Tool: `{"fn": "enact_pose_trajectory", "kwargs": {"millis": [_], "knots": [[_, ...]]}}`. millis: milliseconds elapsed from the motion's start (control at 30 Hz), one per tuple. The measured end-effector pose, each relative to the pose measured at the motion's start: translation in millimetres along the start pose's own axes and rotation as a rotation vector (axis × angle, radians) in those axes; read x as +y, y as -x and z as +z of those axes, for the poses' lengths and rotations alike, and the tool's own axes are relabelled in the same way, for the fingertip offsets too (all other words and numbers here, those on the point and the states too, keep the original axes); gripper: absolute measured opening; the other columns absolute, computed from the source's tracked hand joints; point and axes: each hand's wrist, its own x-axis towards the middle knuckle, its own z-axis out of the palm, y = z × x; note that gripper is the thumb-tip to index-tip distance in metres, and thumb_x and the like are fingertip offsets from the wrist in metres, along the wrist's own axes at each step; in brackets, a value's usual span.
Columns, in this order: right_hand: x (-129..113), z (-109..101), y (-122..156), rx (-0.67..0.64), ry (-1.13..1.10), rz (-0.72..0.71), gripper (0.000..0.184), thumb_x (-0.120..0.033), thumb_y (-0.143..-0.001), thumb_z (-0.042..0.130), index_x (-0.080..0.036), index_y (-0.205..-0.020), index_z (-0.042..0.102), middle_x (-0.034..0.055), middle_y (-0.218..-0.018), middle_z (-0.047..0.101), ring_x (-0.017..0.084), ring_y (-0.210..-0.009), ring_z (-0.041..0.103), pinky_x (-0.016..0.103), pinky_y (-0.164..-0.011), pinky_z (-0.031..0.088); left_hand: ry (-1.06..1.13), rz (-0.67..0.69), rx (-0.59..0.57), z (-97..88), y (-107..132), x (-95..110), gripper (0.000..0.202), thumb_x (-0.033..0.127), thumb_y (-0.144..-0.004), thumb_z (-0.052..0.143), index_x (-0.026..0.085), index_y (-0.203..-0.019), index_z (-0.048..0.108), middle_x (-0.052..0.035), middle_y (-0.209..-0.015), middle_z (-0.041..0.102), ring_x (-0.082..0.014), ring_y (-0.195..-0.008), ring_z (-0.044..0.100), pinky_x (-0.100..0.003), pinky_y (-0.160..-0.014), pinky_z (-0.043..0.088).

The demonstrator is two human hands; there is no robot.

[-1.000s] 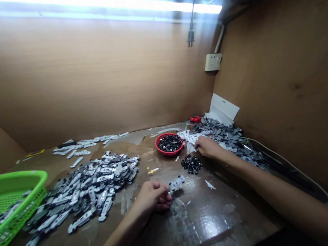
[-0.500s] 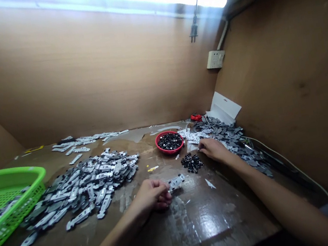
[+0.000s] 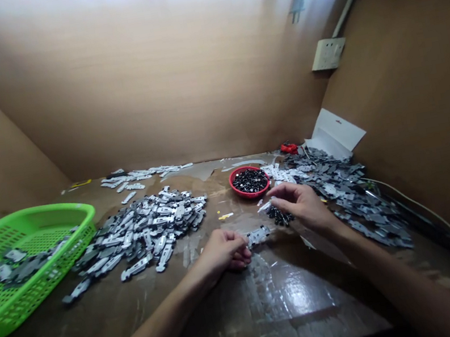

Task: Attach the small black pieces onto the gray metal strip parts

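Left hand knuckles-up on grey bracket

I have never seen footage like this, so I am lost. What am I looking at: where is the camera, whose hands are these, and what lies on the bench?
There is no machine here: one camera sits on a person's head and looks down at their own two bare hands over a brown worktable. The left hand holds a grey metal plate by one end. The right hand pinches a small pale piece just above a little heap of black parts. Behind them stands a red bowl of more black parts. A big pile of grey plates lies to the left, a second pile to the right, and a green basket at the far left holds a few.
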Motion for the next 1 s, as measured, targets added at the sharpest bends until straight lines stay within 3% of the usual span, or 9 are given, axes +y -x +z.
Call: {"fn": "enact_pose_trajectory", "kwargs": {"millis": [133, 300, 700, 1000], "knots": [[12.1, 16.4, 9.8, -0.075, -0.239, 0.151, 0.023, -0.033, -0.070, 0.065, -0.015, -0.083, 0.060, -0.0001, -0.067, 0.058, 0.010, -0.055, 0.049, 0.022, -0.052, 0.040, 0.007, 0.002, -0.007, -0.5, -0.2, -0.4, 0.025, 0.036, -0.068, 0.064, 0.012, -0.070, 0.057, -0.0050, -0.063, 0.063, -0.0101, -0.053, 0.059, -0.018, -0.047, 0.045], [19.3, 19.8, 13.0, -0.132, -0.220, 0.247, 0.021, -0.031, -0.066, 0.068, -0.014, -0.075, 0.059, -0.0020, -0.060, 0.055, 0.008, -0.049, 0.046, 0.021, -0.047, 0.036, 0.014, 0.006, -0.002, -0.7, -1.1, -1.2, 0.025, 0.035, -0.069, 0.063, 0.012, -0.071, 0.057, -0.0052, -0.064, 0.063, -0.0099, -0.053, 0.059, -0.018, -0.047, 0.045], [18.8, 28.6, 14.8, -0.129, -0.103, 0.253, 0.014, -0.023, -0.066, 0.065, -0.013, -0.071, 0.059, -0.0008, -0.060, 0.056, 0.008, -0.048, 0.048, 0.019, -0.046, 0.037, -0.008, -0.016, 0.014, 1.7, -0.1, 2.5, 0.025, 0.036, -0.068, 0.063, 0.011, -0.071, 0.057, -0.0054, -0.063, 0.064, -0.0105, -0.053, 0.060, -0.018, -0.048, 0.045], [27.7, 32.1, 16.4, -0.119, -0.137, 0.286, 0.019, -0.030, -0.067, 0.065, -0.013, -0.076, 0.063, 0.0010, -0.060, 0.059, 0.010, -0.047, 0.049, 0.022, -0.046, 0.037, 0.017, -0.012, 0.020, 1.1, -0.2, 1.3, 0.024, 0.034, -0.068, 0.064, 0.011, -0.070, 0.057, -0.0051, -0.062, 0.063, -0.0104, -0.052, 0.060, -0.018, -0.048, 0.045]]}}
